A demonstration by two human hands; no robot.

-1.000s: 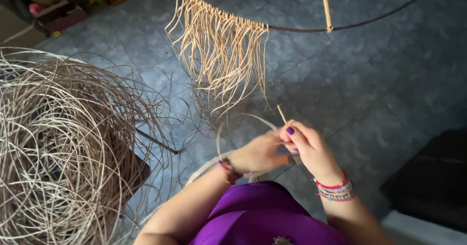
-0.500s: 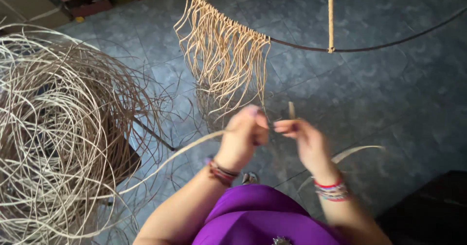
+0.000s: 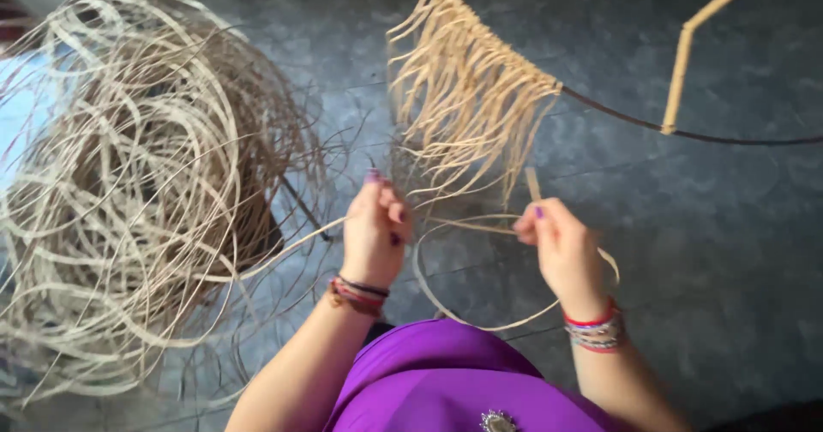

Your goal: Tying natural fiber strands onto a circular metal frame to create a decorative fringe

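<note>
Cane strip loops between raised left hand and right hand.

I see open grey floor to the right of my right hand, free to pass. To the left, a big tangled coil of cane strips blocks the way. Ahead, the hanging fringe and dark hoop wire bar reaching forward.
</note>
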